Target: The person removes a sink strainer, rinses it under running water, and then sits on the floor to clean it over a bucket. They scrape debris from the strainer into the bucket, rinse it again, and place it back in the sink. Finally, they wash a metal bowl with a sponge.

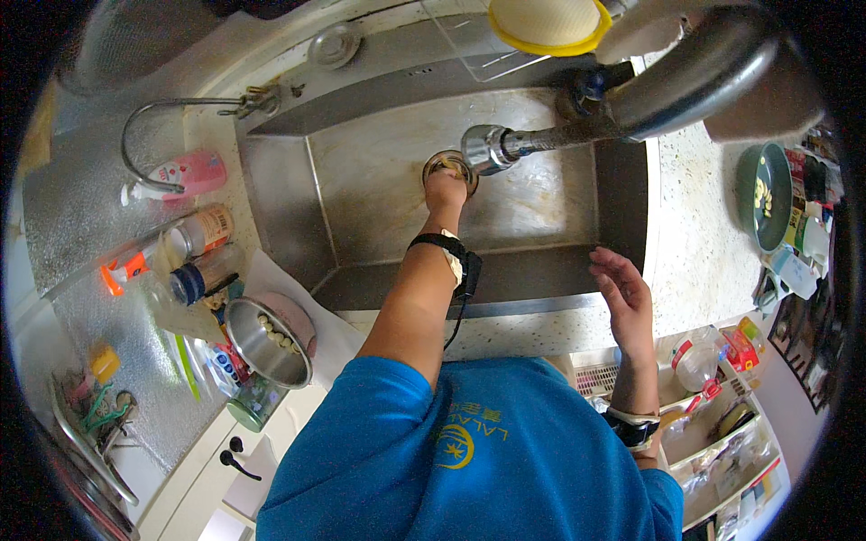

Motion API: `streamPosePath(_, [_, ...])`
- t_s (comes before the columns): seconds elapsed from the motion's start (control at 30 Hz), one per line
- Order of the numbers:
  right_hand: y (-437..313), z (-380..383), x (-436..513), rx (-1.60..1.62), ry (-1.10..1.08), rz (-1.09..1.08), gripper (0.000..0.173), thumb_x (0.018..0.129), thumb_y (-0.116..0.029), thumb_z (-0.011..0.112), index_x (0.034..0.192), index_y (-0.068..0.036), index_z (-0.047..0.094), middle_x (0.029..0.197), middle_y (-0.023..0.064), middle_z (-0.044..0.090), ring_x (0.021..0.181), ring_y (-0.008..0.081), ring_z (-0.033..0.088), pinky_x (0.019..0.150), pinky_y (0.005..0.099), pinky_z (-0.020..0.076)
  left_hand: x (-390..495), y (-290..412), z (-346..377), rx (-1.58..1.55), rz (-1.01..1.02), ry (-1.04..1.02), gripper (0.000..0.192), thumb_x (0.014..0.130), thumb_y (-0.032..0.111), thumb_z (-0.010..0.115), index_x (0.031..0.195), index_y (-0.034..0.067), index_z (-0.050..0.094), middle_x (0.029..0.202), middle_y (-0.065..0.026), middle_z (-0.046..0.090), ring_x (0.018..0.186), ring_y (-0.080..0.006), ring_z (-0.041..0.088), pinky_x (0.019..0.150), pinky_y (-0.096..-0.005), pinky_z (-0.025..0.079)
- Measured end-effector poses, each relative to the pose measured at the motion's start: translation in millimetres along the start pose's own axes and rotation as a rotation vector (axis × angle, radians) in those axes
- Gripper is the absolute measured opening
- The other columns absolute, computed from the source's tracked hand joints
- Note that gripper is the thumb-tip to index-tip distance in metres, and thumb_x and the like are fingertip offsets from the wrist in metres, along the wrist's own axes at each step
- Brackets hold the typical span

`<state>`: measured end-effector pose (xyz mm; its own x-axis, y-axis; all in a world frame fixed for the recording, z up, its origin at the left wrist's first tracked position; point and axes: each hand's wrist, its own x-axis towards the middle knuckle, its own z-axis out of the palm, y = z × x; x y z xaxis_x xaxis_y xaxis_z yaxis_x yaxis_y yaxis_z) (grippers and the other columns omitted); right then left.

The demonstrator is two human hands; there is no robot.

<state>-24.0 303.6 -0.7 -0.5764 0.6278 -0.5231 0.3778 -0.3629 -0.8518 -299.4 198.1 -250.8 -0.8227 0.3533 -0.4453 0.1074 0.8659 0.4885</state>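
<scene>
My left hand [446, 188] reaches down into the drain [467, 162] of a stainless steel sink [385, 203]. Its fingertips are hidden inside the round opening, where something yellowish shows, so I cannot tell whether they grip anything. Right beside that hand hangs the chrome spray head [484, 150] of the faucet [690, 81]; no water is seen running. Over the sink's near right rim, my right hand [626, 294] is raised with nothing in it, its fingers loosely bent and apart. A dark strap with a small device is on each wrist.
Left of the sink stand a steel bowl [250, 338] holding several small pale pieces, a pink liquid bottle [196, 172] and a blue-lidded jar [196, 277]. A green pan [771, 216] with pale slices sits on the right counter. A yellow-rimmed strainer [549, 27] is beyond the sink.
</scene>
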Motion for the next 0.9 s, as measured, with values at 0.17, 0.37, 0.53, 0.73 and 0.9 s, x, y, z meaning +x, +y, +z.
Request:
streamPosePath(0.17, [-3.4, -6.4, -8.0, -0.024, 0.067, 0.030, 0.031, 0.091, -0.007, 0.054, 0.121, 0.001, 0.053, 0.118, 0.0091, 0.058, 0.109, 0.0167, 0.054, 0.095, 0.0293, 0.0411, 16.1, -6.2, 39.4, -0.031, -0.155, -0.064, 0.023, 0.074, 0.025, 0.070, 0.080, 0.004, 0.070, 0.080, -0.0162, 0.068, 0.079, -0.0318, 0.065, 0.068, -0.0397, 0.049])
streamPosePath(0.37, [-2.4, -10.6, -16.9, -0.047, 0.096, 0.044, 0.031, 0.091, -0.006, 0.054, 0.121, 0.001, 0.053, 0.117, 0.0099, 0.059, 0.108, 0.0171, 0.055, 0.093, 0.0292, 0.0424, 24.4, -15.8, 47.0, -0.025, -0.101, -0.053, 0.023, 0.073, 0.028, 0.069, 0.076, 0.006, 0.069, 0.079, -0.0134, 0.068, 0.077, -0.0299, 0.065, 0.067, -0.0403, 0.048])
streamPosePath(0.53, [-4.6, -11.4, -20.0, -0.018, 0.097, 0.036, 0.031, 0.091, -0.006, 0.055, 0.121, 0.001, 0.053, 0.116, 0.0102, 0.059, 0.107, 0.0169, 0.056, 0.091, 0.0286, 0.0436, 29.4, -16.3, 33.8, 0.140, -0.042, -0.080, 0.019, 0.077, 0.027, 0.061, 0.076, 0.010, 0.066, 0.081, -0.0102, 0.068, 0.078, -0.0284, 0.064, 0.066, -0.0411, 0.048])
streamPosePath(0.73, [-6.1, -13.7, -17.8, -0.064, 0.061, 0.003, 0.031, 0.091, -0.006, 0.054, 0.121, 0.000, 0.053, 0.115, 0.0098, 0.060, 0.106, 0.0167, 0.056, 0.091, 0.0291, 0.0444, 15.4, -17.9, 6.8, 0.112, 0.033, -0.014, 0.015, 0.075, 0.022, 0.064, 0.080, 0.009, 0.070, 0.081, -0.0137, 0.068, 0.078, -0.0324, 0.065, 0.071, -0.0414, 0.051])
streamPosePath(0.9, [-6.9, -18.4, -18.0, -0.060, 0.026, -0.040, 0.029, 0.090, -0.005, 0.054, 0.119, 0.000, 0.054, 0.113, 0.0086, 0.060, 0.103, 0.0157, 0.057, 0.091, 0.0296, 0.0448, 0.5, -1.3, -29.8, 0.341, 0.066, -0.118, 0.012, 0.080, 0.019, 0.058, 0.087, 0.018, 0.068, 0.092, -0.0106, 0.067, 0.087, -0.0320, 0.063, 0.071, -0.0413, 0.051])
